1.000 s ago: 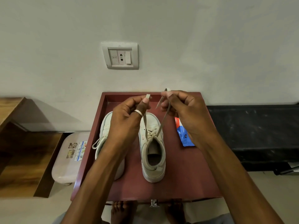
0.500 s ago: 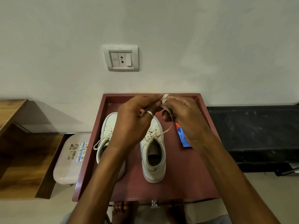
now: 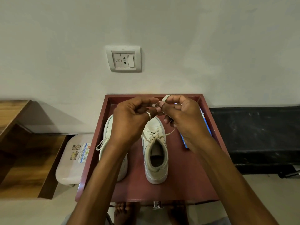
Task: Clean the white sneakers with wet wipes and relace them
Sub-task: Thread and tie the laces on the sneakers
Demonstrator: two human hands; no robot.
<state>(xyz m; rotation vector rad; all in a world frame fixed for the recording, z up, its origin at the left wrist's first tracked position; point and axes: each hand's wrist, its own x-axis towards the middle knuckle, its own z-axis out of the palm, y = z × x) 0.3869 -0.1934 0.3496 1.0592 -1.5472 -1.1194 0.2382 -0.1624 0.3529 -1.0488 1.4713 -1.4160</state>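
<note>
Two white sneakers stand side by side on a dark red tray table point(image 3: 186, 189), toes toward the wall. The right sneaker point(image 3: 156, 153) is laced, and its white lace point(image 3: 168, 134) runs up from the top eyelets to my hands. My left hand point(image 3: 131, 120) and my right hand point(image 3: 181, 117) meet above the shoe's toe, both pinching the lace; a loop of it sticks up over my right fingers. My left forearm hides much of the left sneaker point(image 3: 108, 132), whose own lace hangs off its left side.
A blue wet-wipe pack point(image 3: 207, 124) lies on the tray's right side, mostly behind my right hand. A white stool point(image 3: 71, 161) and wooden steps point(image 3: 24, 151) stand to the left, a black slab point(image 3: 253, 135) to the right. A switch plate point(image 3: 124, 58) is on the wall.
My hands held the lace ends apart above the right sneaker a second ago. They have come together over its toe and now work the lace into a loop.
</note>
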